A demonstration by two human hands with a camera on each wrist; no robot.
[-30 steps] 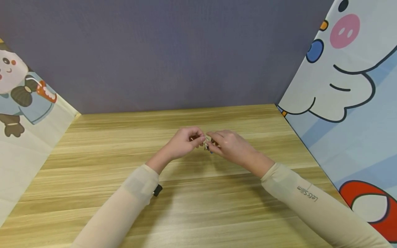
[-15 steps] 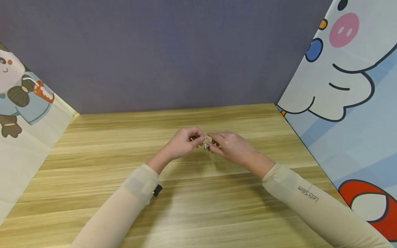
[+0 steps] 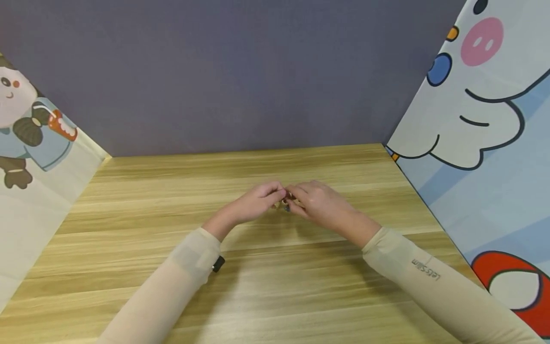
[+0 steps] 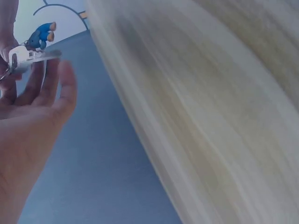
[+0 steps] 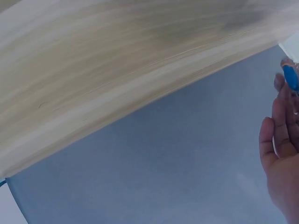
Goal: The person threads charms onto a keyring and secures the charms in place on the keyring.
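Note:
Both hands meet fingertip to fingertip above the table. Between them is a keychain, mostly hidden by fingers in the head view. In the left wrist view its blue figure charm (image 4: 41,35) with orange feet dangles near a silver metal ring (image 4: 5,74) and a flat, blurred metal piece (image 4: 44,55) that looks like a key. My left hand (image 3: 254,204) pinches the keychain between thumb and fingers from the left. From the right, my right hand (image 3: 320,201) pinches it by the ring end. The blue charm (image 5: 290,77) also shows at the right wrist view's edge.
A wood-grain table (image 3: 275,286) lies under the hands. A grey-purple panel (image 3: 240,76) rises behind it, with cartoon-printed panels at the left (image 3: 38,157) and right (image 3: 485,124). Light sleeves cover both forearms, and a black strap piece (image 3: 218,263) sits on the left one.
My left hand has turned, its fingers now closing nearer to the right fingertips. The keychain shows less between the hands than before. The right hand has barely moved.

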